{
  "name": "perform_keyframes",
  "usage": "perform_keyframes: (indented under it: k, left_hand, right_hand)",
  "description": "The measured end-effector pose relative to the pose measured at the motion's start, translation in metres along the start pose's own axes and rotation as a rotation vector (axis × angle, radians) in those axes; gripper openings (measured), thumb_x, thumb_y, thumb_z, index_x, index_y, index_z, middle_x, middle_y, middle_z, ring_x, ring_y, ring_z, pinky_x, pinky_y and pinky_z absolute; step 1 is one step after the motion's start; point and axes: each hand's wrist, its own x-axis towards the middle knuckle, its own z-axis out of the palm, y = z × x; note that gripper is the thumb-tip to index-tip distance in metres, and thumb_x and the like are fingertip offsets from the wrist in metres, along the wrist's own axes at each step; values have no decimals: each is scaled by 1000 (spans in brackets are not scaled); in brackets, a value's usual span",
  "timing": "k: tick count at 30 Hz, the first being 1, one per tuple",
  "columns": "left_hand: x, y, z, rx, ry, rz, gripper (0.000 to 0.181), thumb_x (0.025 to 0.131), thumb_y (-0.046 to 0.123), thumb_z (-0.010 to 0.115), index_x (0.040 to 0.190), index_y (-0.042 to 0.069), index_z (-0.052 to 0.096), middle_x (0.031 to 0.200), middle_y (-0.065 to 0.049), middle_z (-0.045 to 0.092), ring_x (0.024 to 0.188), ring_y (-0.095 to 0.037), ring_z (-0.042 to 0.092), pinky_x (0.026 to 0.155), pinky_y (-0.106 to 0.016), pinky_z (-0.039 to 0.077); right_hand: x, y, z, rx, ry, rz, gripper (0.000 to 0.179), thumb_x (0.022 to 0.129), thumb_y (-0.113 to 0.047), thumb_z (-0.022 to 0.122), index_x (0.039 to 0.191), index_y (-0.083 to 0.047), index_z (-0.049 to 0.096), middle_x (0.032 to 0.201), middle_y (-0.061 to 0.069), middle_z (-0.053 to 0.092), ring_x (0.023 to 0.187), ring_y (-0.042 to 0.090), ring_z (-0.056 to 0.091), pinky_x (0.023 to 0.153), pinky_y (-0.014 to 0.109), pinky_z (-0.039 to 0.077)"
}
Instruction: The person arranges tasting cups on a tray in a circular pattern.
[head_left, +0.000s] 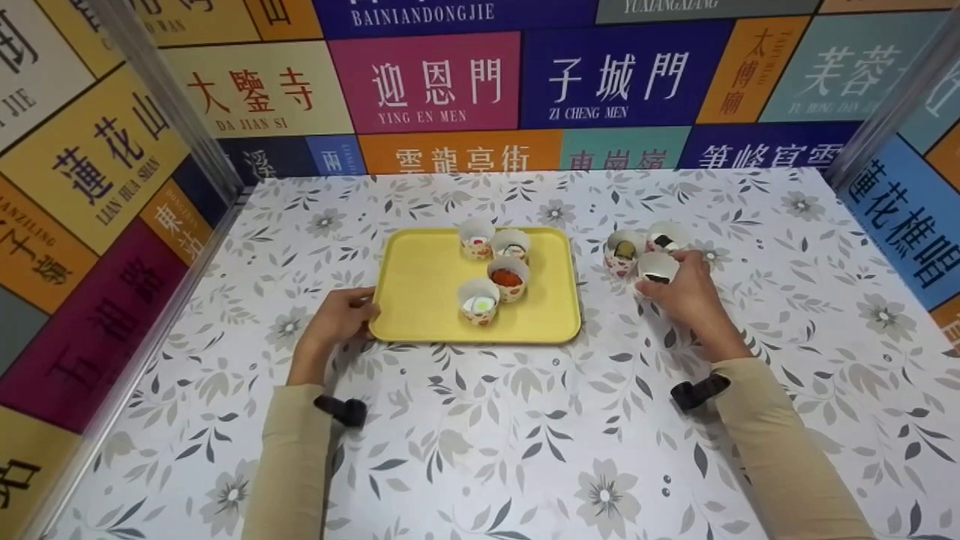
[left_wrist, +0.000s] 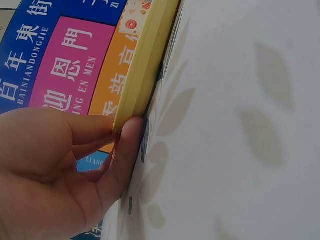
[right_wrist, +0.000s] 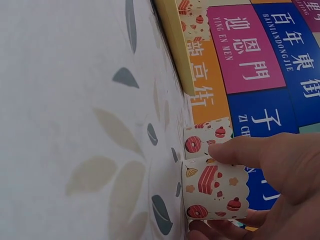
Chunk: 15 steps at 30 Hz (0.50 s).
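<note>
At the left edge of the yellow tray, my left hand pinches the rim; in the left wrist view the fingers meet at the tray's edge. To the right of the tray, my right hand holds the nearest paper cup, with dark contents inside. The right wrist view has the thumb and fingers on either side of this cup, printed with cakes and donuts. Close behind it stand a paper cup with a greenish slice and another with a black piece.
Several paper cups stand on the tray's middle and right: one with orange-red contents, one with white and green, two farther back. Lettered panels wall the back and sides of the floral-covered table.
</note>
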Motion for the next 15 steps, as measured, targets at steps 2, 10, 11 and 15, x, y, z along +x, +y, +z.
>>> perform_keyframes:
  k: [2,10,11,15]
  left_hand:
    - [0,1,0,-3,-1,-5,46,101,6,52,146,-1,48,121,-30,66,66,-8,61,61,-22,53]
    - [1,1,0,1,-3,-3,45,102,6,52,146,-1,49,121,-30,66,67,-8,62,62,-22,54]
    - [1,1,0,-1,-2,-5,45,102,6,52,146,-1,48,121,-30,66,67,-8,62,62,-22,54]
    - [0,1,0,-18,-15,-40,46,102,6,51,147,3,49,127,-29,64,73,-10,65,65,-23,56]
  right_hand:
    - [0,0,-1,7,5,-6,80,92,-24,67,148,10,22,141,38,32,125,47,42,108,58,37]
    - [-1,-2,-3,18,36,-2,77,92,-25,65,147,10,25,139,35,38,121,43,46,102,52,42]
    - [-2,-2,-4,14,35,0,77,92,-26,65,147,10,25,139,35,38,121,43,46,103,53,42]
    - [-2,-4,-6,10,31,6,78,92,-27,64,148,9,23,141,36,37,124,45,44,106,55,40]
